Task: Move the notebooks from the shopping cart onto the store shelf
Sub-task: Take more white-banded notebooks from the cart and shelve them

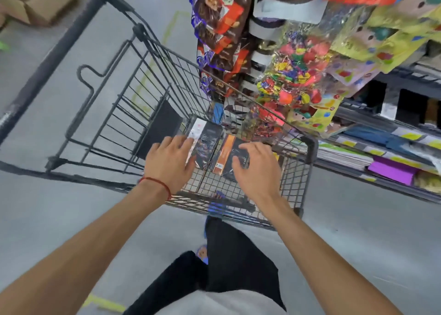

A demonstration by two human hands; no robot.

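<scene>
A dark wire shopping cart (pixel 312 147) stands in front of me. In its basket lie dark-covered notebooks: one with a white strip (pixel 205 140) and one with an orange strip (pixel 225 157). My left hand (pixel 169 162), a red string on its wrist, hovers over the left notebook with spread fingers. Over the orange-strip notebook my right hand (pixel 256 165) curls its fingers onto the cover; a firm grip is not visible. A black notebook (pixel 160 129) leans against the cart's far wall. The store shelf (pixel 381 157) runs along the right, stacked with flat stationery.
Hanging snack bags (pixel 219 33) and bags of coloured balloons (pixel 293 76) crowd above the cart's right side. A cardboard box (pixel 35 2) sits on the grey floor at top left. My legs in dark trousers (pixel 226 262) are below the cart.
</scene>
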